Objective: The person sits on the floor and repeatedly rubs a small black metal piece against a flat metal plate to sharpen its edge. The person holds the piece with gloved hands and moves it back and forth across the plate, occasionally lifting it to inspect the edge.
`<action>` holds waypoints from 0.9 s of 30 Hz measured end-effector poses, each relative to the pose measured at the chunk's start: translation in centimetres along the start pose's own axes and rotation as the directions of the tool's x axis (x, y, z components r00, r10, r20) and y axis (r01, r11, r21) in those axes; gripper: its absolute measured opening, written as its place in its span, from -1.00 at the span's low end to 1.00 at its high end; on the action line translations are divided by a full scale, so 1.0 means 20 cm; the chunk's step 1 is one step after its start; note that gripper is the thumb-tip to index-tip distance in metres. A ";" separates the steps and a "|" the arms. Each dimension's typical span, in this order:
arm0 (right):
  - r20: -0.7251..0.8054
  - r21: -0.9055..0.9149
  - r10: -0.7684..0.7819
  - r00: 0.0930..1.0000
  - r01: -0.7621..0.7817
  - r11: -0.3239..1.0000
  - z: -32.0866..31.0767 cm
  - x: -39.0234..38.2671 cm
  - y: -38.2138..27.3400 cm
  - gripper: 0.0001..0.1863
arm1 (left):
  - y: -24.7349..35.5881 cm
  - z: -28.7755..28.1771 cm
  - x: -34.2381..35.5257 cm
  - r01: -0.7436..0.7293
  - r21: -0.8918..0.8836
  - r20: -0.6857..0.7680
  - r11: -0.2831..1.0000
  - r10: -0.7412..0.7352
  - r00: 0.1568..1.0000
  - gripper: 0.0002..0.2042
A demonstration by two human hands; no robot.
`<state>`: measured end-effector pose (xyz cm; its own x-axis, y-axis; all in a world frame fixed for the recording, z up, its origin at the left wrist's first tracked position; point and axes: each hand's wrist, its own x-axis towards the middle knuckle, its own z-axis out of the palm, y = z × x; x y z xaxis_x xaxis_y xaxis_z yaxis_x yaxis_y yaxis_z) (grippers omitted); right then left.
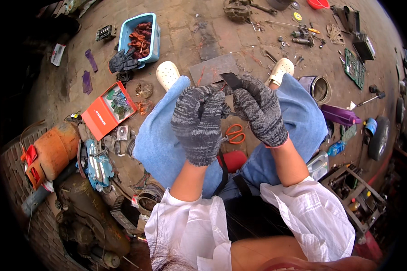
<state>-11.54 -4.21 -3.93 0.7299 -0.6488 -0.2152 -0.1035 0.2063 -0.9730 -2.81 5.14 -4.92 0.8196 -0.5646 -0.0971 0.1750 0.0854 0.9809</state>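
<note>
Grey-knit-gloved right hand (260, 107) pinches flat black strip (230, 81), presumably steadying it; grey-knit-gloved left hand (197, 118) curls beside, grip unclear from here. Orange-handled scissors (235, 133) sit within reach.

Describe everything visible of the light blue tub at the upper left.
The light blue tub is an open, roughly rectangular container with rounded corners, a raised rim and smooth walls that look like plastic. It stands upright on the bare ground, beyond the person's left shoe. Inside is a tangled heap of reddish-brown, copper-like pieces. A dark grey glove lies against its near left corner, seemingly touching the rim. Its underside is hidden.
</note>
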 end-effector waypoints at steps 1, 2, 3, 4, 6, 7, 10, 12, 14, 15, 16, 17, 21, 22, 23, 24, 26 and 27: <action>0.022 0.040 0.032 0.999 -0.033 0.999 -0.01 0.01 0.00 -0.72 | 0.00 0.00 0.00 0.013 -0.001 0.003 1.000 -0.013 1.000 -0.89; 0.045 0.079 0.062 0.997 -0.066 0.995 -0.02 0.02 0.01 -0.71 | 0.00 0.00 0.01 0.025 -0.002 0.006 1.000 -0.025 1.000 -0.90; 0.069 0.117 0.092 0.993 -0.099 0.988 -0.02 0.02 0.01 -0.71 | 0.01 0.00 0.01 0.038 -0.003 0.009 0.999 -0.038 0.999 -0.90; 0.086 0.155 0.143 0.986 -0.155 0.976 -0.03 0.02 0.00 -0.70 | 0.01 0.00 0.01 0.047 -0.019 0.014 0.999 -0.047 0.999 -0.91; 0.127 0.227 0.241 0.962 -0.265 0.937 -0.03 0.02 -0.03 -0.69 | 0.02 0.00 0.00 0.066 -0.050 0.025 0.997 -0.064 0.998 -0.92; 0.119 0.166 0.157 0.980 -0.175 0.970 -0.04 0.02 -0.02 -0.69 | 0.02 0.00 0.01 0.075 -0.038 0.050 0.996 -0.073 0.996 -0.92; 0.125 0.090 0.045 0.991 -0.056 0.994 -0.04 0.01 0.00 -0.70 | 0.03 -0.02 0.02 0.097 -0.004 0.096 0.995 -0.096 0.991 -0.92; 0.141 0.190 0.166 0.976 -0.191 0.963 -0.04 0.02 -0.05 -0.72 | 0.02 -0.03 0.02 0.106 0.015 0.093 0.994 -0.107 0.990 -0.92; 0.139 0.035 0.050 0.989 -0.055 0.998 -0.04 0.02 -0.06 -0.73 | 0.04 -0.02 0.01 0.189 -0.034 0.088 0.981 -0.185 0.979 -0.91; 0.145 -0.043 -0.008 0.989 0.015 0.999 -0.03 0.03 -0.06 -0.73 | 0.05 -0.02 0.01 0.229 -0.059 0.087 0.972 -0.224 0.971 -0.91; 0.116 -0.113 -0.072 0.991 0.085 0.990 -0.02 0.02 -0.05 -0.74 | 0.04 -0.02 0.01 0.204 -0.031 0.073 0.978 -0.201 0.977 -0.91; 0.090 -0.185 -0.137 0.986 0.152 0.971 0.00 0.02 -0.02 -0.74 | 0.02 -0.03 0.01 0.179 -0.003 0.060 0.984 -0.178 0.982 -0.92; 0.063 -0.311 -0.284 0.957 0.289 0.905 0.02 0.02 0.04 -0.77 | -0.02 -0.03 0.01 0.112 0.031 0.045 0.993 -0.114 0.993 -0.92; 0.092 -0.376 -0.338 0.937 0.347 0.859 0.01 0.02 0.04 -0.77 | -0.02 -0.03 0.01 0.089 0.051 0.034 0.995 -0.090 0.995 -0.92; 0.124 -0.437 -0.388 0.913 0.402 0.805 0.00 0.02 0.03 -0.77 | -0.03 -0.02 0.02 0.065 0.072 0.025 0.995 -0.067 0.997 -0.92; 0.159 -0.494 -0.435 0.886 0.453 0.742 -0.01 0.02 0.03 -0.77 | -0.03 -0.02 0.02 0.041 0.092 0.017 0.995 -0.043 0.999 -0.92; 0.042 -0.231 -0.187 0.981 0.192 0.954 0.01 -0.03 -0.01 -0.71 | -0.01 0.00 0.02 0.073 0.013 0.011 0.997 -0.073 0.997 -0.91; 0.017 -0.079 -0.045 0.999 0.046 0.996 0.01 -0.04 -0.02 -0.68 | 0.00 0.00 0.02 0.088 -0.028 0.009 0.996 -0.088 0.996 -0.91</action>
<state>-11.91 -3.58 -3.26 0.7449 -0.6453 -0.1696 -0.1225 0.1177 -0.9855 -2.46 4.85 -5.05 0.7960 -0.5774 -0.1816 0.2617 0.0577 0.9634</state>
